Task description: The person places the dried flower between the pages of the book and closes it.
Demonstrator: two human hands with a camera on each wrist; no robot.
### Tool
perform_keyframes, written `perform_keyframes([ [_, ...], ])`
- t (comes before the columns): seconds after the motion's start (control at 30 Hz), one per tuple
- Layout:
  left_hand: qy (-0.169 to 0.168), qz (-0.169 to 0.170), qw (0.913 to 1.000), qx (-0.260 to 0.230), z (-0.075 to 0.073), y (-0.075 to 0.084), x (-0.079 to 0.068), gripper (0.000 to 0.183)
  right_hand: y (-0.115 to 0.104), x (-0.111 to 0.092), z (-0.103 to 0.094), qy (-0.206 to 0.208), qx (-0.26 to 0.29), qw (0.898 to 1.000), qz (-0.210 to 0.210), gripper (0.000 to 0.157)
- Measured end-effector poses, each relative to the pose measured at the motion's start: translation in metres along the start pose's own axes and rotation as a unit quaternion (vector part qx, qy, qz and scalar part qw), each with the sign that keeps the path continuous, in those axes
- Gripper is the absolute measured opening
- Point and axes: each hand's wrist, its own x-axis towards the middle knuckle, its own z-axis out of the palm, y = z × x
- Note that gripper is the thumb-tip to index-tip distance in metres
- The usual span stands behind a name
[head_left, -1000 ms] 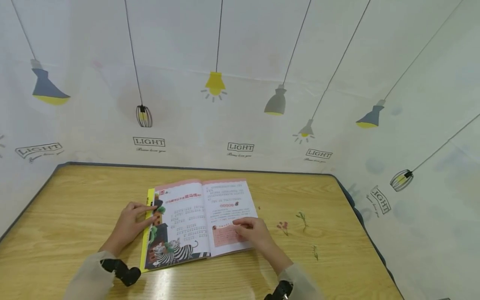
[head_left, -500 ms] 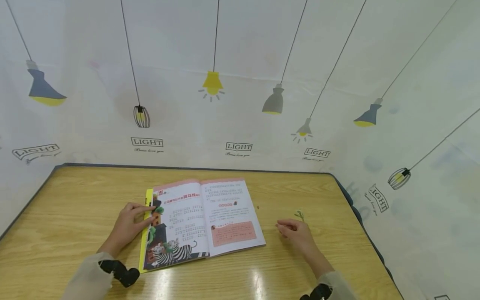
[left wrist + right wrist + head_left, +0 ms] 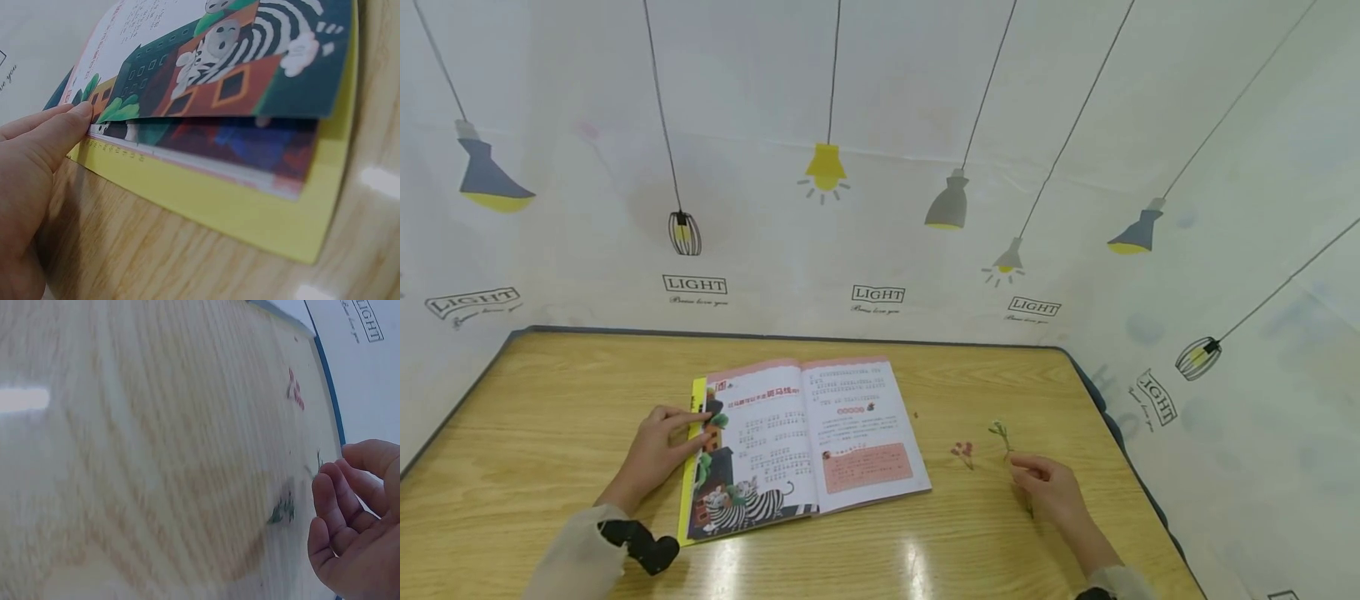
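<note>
An open book [image 3: 868, 425] with zebra pictures and printed text lies on the wooden table. My left hand [image 3: 658, 450] rests at its left edge, its fingertips pressing the left page [image 3: 150, 75] down above a yellow cover [image 3: 275, 231]. To the right of the book, my right hand [image 3: 1052, 492] hovers with bent, loose fingers, nothing visibly between them. Right at its fingertips is the stem of a small pale-green flower sprig [image 3: 999, 428]. A pink dried flower [image 3: 962, 451] lies to the left of that hand. Another thin green sprig [image 3: 283, 510] lies below it, partly hidden in the head view.
The wooden table [image 3: 580, 383] has a dark edge strip along its back and right side. Behind it hangs a pale wall covering [image 3: 760, 242] printed with lamps and the word LIGHT. A tiny reddish speck [image 3: 915, 414] lies beside the book.
My right hand has left the book's right page and moved right, past the pink flower, to the green sprig's stem. The left hand stays at the book's edge.
</note>
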Motion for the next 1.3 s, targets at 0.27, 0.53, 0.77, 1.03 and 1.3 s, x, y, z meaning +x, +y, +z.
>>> perform_keyframes([
  [0.27, 0.001, -0.004, 1.0000, 0.002, 0.001, 0.001, 0.000, 0.040, 0.012, -0.007, -0.015, 0.016, -0.062, 0.998, 0.012, 0.035],
  [0.53, 0.007, -0.001, 1.0000, 0.004, 0.000, 0.004, -0.003, 0.040, 0.024, -0.013, -0.020, 0.021, -0.063, 0.997, 0.035, 0.037],
  [0.77, 0.012, 0.003, 0.9999, 0.004, 0.000, 0.003, -0.003, 0.039, 0.035, -0.017, -0.020, 0.028, -0.061, 0.997, 0.044, 0.034],
  [1.03, 0.011, 0.003, 0.9999, 0.006, 0.000, 0.003, -0.002, 0.039, 0.039, -0.020, -0.017, 0.034, -0.079, 0.995, 0.050, 0.032],
  [1.3, 0.012, 0.004, 0.9999, 0.001, 0.000, 0.004, -0.003, 0.040, 0.044, -0.021, -0.015, 0.039, -0.099, 0.994, 0.036, 0.030],
])
